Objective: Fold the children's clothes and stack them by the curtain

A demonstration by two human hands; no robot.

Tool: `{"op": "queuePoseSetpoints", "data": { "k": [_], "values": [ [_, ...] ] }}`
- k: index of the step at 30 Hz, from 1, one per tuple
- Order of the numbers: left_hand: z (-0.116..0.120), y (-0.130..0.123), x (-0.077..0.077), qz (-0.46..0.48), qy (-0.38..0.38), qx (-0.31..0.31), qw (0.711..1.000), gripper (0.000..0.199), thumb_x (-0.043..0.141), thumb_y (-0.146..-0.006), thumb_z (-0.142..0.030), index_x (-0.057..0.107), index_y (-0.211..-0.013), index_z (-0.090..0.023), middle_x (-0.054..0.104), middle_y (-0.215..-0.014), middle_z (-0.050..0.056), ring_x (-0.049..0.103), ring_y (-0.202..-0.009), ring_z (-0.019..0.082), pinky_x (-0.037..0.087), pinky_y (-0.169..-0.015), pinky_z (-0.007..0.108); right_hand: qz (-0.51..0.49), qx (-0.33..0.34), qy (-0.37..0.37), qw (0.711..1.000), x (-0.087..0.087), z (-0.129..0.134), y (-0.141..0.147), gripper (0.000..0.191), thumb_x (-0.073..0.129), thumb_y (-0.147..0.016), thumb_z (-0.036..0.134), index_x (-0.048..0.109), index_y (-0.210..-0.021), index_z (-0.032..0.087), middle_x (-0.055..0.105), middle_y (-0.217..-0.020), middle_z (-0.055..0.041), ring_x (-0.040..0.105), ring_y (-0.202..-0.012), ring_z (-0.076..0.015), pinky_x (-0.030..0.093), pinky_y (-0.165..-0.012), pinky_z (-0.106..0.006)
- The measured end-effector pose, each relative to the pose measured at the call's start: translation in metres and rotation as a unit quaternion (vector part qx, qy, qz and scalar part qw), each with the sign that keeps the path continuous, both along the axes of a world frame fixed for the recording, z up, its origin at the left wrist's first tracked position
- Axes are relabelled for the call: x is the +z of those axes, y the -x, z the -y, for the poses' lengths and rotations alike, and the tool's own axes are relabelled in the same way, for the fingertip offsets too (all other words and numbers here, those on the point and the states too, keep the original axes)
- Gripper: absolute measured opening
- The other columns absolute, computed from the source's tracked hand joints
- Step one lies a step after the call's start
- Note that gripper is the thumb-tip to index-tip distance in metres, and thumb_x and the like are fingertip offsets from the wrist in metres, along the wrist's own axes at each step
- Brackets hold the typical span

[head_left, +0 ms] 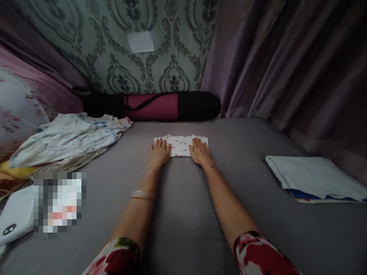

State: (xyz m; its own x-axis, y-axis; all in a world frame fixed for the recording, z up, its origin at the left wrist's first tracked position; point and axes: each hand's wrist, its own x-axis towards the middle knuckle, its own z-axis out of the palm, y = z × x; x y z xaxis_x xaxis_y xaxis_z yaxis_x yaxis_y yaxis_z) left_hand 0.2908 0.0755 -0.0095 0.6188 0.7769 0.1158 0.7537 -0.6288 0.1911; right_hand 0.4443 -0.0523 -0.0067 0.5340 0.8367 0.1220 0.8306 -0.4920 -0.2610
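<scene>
A small folded white cloth with a fine print (180, 147) lies on the grey bed sheet (183, 198). On its left end rests my left hand (160, 151), flat with the fingers pointing away from me. My right hand (200, 151) lies flat on the right end, fingers likewise stretched out. Between the two hands the middle of the cloth shows. Both palms face down, and neither hand grips anything. The cloth looks like a baby garment, though its exact kind is hidden by the folding.
A heap of loose light-coloured clothes (77, 133) lies to the left, with a white device (18, 214) nearer me. Folded pale fabric (315, 173) sits at the right. A long black and pink bag (155, 106) lies along the patterned wall, and curtains (258, 57) hang at both sides.
</scene>
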Motion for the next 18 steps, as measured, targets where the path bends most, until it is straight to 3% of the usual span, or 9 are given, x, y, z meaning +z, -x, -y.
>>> {"op": "queuePoseSetpoints", "data": {
  "k": [6,10,13,18],
  "values": [
    [0.003,-0.001,0.007,0.063,-0.037,-0.003,0.997,0.054,0.025,-0.098,-0.041,0.044,-0.141,-0.013,0.038,-0.151,0.015,0.028,-0.143,0.028,0.011,-0.117,0.056,-0.011,-0.001,-0.015,1.000,0.011,-0.001,0.002,0.056,0.025,-0.100,0.034,0.034,-0.147,0.005,0.033,-0.153,-0.0148,0.025,-0.143,-0.0252,0.016,-0.116,-0.044],
    [0.012,-0.005,0.015,0.131,-0.110,-0.075,0.982,0.051,0.025,-0.099,-0.038,0.043,-0.142,-0.016,0.040,-0.150,0.011,0.027,-0.144,0.022,0.006,-0.119,0.049,0.013,0.015,-0.072,0.997,0.018,-0.007,0.008,0.055,0.022,-0.100,0.034,0.035,-0.146,0.007,0.033,-0.154,-0.0136,0.023,-0.144,-0.0236,0.014,-0.117,-0.041],
    [0.018,-0.010,0.012,0.088,-0.083,-0.112,0.986,0.050,0.028,-0.098,-0.039,0.044,-0.141,-0.018,0.038,-0.152,0.011,0.027,-0.144,0.024,0.008,-0.118,0.051,0.013,0.029,-0.067,0.997,0.015,-0.009,0.014,0.054,0.023,-0.100,0.033,0.036,-0.146,0.008,0.033,-0.154,-0.0129,0.023,-0.144,-0.0225,0.013,-0.117,-0.041],
    [0.021,-0.011,0.004,0.021,-0.025,-0.120,0.992,0.050,0.031,-0.098,-0.039,0.043,-0.142,-0.019,0.038,-0.152,0.012,0.032,-0.142,0.025,0.016,-0.116,0.053,0.011,0.025,-0.021,0.999,0.003,-0.008,0.019,0.054,0.027,-0.099,0.033,0.039,-0.145,0.007,0.033,-0.154,-0.0125,0.025,-0.143,-0.0242,0.014,-0.117,-0.042]
  ]
}}
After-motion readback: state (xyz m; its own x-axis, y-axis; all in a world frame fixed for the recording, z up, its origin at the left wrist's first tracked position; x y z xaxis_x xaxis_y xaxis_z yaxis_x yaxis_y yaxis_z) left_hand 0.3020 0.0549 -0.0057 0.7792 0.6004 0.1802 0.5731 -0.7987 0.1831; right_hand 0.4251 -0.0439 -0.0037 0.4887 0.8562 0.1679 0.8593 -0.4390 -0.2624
